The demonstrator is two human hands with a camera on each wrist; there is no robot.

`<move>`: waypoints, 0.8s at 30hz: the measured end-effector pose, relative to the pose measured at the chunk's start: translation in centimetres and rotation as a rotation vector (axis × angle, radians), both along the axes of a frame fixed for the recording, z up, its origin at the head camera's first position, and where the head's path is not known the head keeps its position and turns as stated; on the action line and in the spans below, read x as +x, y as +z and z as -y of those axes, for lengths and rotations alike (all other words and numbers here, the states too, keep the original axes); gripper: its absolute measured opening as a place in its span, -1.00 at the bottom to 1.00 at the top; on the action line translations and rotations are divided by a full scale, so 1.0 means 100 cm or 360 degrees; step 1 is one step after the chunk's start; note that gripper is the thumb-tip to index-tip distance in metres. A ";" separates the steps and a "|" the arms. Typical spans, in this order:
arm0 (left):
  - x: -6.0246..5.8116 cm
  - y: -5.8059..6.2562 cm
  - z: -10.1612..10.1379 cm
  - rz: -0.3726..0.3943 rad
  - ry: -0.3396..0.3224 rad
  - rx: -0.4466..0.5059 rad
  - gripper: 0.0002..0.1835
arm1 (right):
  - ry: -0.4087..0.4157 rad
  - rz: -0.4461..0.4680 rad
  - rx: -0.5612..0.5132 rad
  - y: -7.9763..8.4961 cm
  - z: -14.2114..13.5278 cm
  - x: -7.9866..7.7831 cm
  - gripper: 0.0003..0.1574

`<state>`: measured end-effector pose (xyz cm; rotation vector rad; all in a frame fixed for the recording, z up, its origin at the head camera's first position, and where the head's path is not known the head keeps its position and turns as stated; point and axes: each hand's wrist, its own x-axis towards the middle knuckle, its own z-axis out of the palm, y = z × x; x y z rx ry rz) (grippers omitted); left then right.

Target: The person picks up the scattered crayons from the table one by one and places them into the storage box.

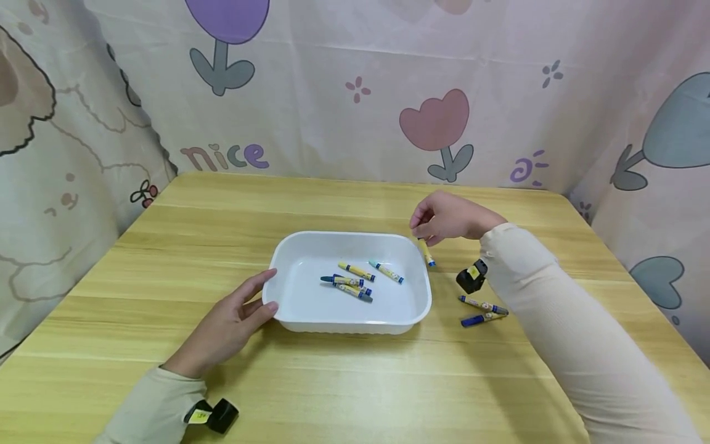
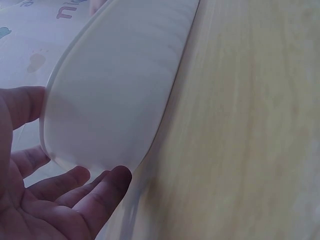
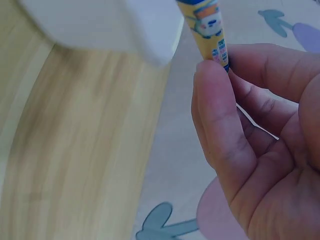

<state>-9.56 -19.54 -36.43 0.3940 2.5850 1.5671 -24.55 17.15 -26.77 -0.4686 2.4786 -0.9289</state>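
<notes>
A white plastic tray [image 1: 346, 327] stands on the table with several crayons in it, among them a yellow crayon [image 1: 357, 271] and a light green one [image 1: 386, 272]. My left hand [image 1: 235, 320] touches the tray's left end, thumb and forefinger spread at the rim. In the left wrist view, its other fingers [image 2: 102, 200] lie along the outer wall. Just beyond the tray's right rim, my right hand [image 1: 452, 216] pinches a yellow-wrapped crayon [image 1: 426, 253] between thumb and fingers, its blue end pointing down. The right wrist view shows a cartoon print on this crayon [image 3: 207, 27].
On the table right of the tray, below the right wrist, lie a grey-tipped crayon [image 1: 482, 304] and a dark blue one [image 1: 482, 319]. A patterned curtain [image 1: 333, 111] hangs behind the wooden table [image 1: 355, 388]. Each sleeve carries a small black camera [image 1: 471, 277].
</notes>
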 end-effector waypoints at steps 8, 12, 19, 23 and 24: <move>0.000 0.000 0.001 0.0006 -0.0006 -0.0020 -0.36 | 0.0090 -0.0038 0.0039 0.007 0.039 0.002 -0.85; -0.001 0.000 0.001 0.0009 0.0005 -0.0042 -0.36 | 0.0160 -0.0059 0.0057 0.007 0.060 0.002 -0.87; -0.002 0.001 0.001 0.0010 0.0003 -0.0046 -0.37 | 0.0215 -0.0037 0.0057 0.002 0.091 0.004 -0.93; -0.002 0.001 0.001 0.0021 0.0002 -0.0043 -0.36 | 0.0268 -0.0032 0.0049 -0.001 0.107 0.006 -0.95; -0.002 0.001 0.001 0.0024 0.0002 -0.0040 -0.36 | 0.0282 -0.0039 0.0050 -0.001 0.111 0.007 -0.95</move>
